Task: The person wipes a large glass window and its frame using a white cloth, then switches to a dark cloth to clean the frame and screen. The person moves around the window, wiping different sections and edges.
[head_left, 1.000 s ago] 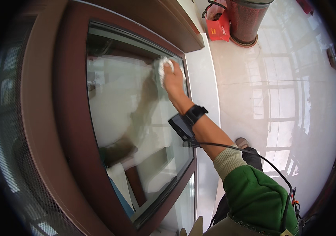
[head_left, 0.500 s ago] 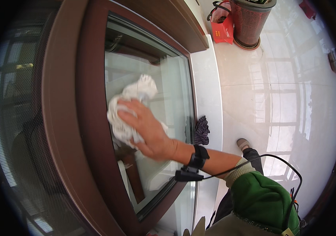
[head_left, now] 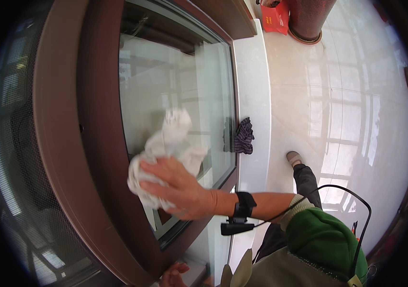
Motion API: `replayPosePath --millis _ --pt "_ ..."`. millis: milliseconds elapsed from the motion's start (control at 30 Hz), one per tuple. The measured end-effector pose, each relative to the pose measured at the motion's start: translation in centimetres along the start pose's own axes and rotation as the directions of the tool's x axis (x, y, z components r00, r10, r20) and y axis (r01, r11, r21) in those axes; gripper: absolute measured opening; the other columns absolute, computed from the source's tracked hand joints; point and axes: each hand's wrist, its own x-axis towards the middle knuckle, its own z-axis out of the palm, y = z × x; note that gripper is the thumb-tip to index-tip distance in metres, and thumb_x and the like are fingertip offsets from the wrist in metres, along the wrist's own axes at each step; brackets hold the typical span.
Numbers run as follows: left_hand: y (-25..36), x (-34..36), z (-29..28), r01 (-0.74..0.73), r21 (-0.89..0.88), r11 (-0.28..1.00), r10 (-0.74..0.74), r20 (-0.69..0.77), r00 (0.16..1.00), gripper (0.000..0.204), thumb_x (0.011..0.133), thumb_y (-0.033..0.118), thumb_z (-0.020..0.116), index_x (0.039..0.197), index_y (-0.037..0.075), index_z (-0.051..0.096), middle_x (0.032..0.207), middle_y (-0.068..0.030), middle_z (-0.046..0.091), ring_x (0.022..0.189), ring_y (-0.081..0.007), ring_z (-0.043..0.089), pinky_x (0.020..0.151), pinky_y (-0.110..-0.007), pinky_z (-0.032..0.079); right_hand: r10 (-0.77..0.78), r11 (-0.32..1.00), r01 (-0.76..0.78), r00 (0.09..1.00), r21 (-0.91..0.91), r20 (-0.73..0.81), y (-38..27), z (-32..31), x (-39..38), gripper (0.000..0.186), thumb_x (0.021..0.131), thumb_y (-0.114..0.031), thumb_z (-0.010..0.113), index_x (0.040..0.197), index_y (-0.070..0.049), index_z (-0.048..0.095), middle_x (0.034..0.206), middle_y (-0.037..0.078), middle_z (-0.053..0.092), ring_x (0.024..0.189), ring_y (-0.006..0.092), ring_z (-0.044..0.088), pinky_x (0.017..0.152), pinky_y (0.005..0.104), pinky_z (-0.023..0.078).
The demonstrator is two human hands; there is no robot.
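A crumpled white cloth [head_left: 165,143] is bunched under my right hand [head_left: 175,186], against the glass pane [head_left: 161,71]. The fingers of that hand are bent over the cloth, with part of it trailing upward past them. The pane sits in a dark reddish-brown window frame [head_left: 101,124]. At the lower edge, by the bottom corner of the frame, only part of my left hand [head_left: 174,276] shows. Its fingers look bent; whether they grip anything is hidden.
A dark striped cloth [head_left: 244,136] lies on the white sill [head_left: 254,86]. Mesh screen [head_left: 12,143] covers the left side. Beyond the sill, a large reddish pot [head_left: 309,19] and a red bag [head_left: 275,19] stand on glossy floor tiles. A black cable [head_left: 342,187] loops from my right wrist.
My right hand and the white cloth have slid toward the lower part of the pane. Part of my left hand has come into view at the bottom. The view itself has shifted slightly.
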Motion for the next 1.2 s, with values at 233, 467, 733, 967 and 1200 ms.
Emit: replayPosePath --millis 233,467,733,967,1200 --pt "0.1 0.7 0.3 -0.189 0.082 0.979 0.187 0.036 0.982 0.032 0.099 0.024 0.057 0.095 -0.005 0.069 0.075 -0.0105 0.067 0.066 -0.0192 0.061 0.064 -0.033 0.050 0.253 0.927 -0.309 0.933 -0.210 -0.256 6.7 -2.8 -5.9 0.058 0.087 -0.012 0.062 0.141 -0.002 0.042 0.146 0.024 0.040 0.136 0.0435 0.037 0.113 0.0497 0.027" --pt "-0.7 0.3 0.8 -0.140 -0.007 0.990 0.140 -0.027 0.990 0.031 0.099 0.023 0.057 0.100 -0.005 0.069 0.078 -0.0124 0.068 0.067 -0.0202 0.063 0.065 -0.033 0.053 0.516 0.814 -0.562 0.586 0.145 -0.625 13.8 -7.2 8.2 0.045 0.096 -0.018 0.051 0.134 0.007 0.045 0.137 0.027 0.047 0.125 0.0411 0.045 0.108 0.0436 0.034" --pt "-0.1 0.0 0.4 -0.066 -0.136 0.989 0.069 0.017 0.997 0.032 0.098 0.022 0.058 0.106 -0.007 0.067 0.084 -0.0145 0.070 0.074 -0.0223 0.066 0.070 -0.034 0.055 0.040 0.996 -0.044 0.998 -0.076 -0.054 -0.9 1.2 -5.1 0.066 0.078 -0.006 0.070 0.140 -0.004 0.046 0.150 0.026 0.034 0.135 0.0461 0.036 0.112 0.0532 0.028" --pt "-0.8 -0.3 0.9 -0.058 -0.313 0.948 0.055 -0.019 0.998 0.023 0.096 0.015 0.060 0.107 -0.006 0.064 0.086 -0.0170 0.070 0.078 -0.0223 0.069 0.076 -0.036 0.057 0.611 0.656 -0.721 0.680 -0.222 -0.405 3.0 -1.1 -11.3 0.051 0.097 -0.019 0.050 0.143 0.001 0.038 0.139 0.023 0.044 0.130 0.0361 0.042 0.111 0.0411 0.029" --pt "-4.4 -0.1 2.5 -0.039 -0.593 0.804 0.220 0.235 0.947 0.044 0.095 0.026 0.060 0.128 -0.003 0.056 0.119 -0.0207 0.063 0.103 -0.0273 0.065 0.084 -0.041 0.055 0.943 0.166 -0.959 0.222 0.228 0.248 -7.0 -8.5 -11.1 0.045 0.084 -0.010 0.072 0.125 -0.001 0.054 0.106 0.010 0.064 0.094 0.0165 0.063 0.084 0.0322 0.052"
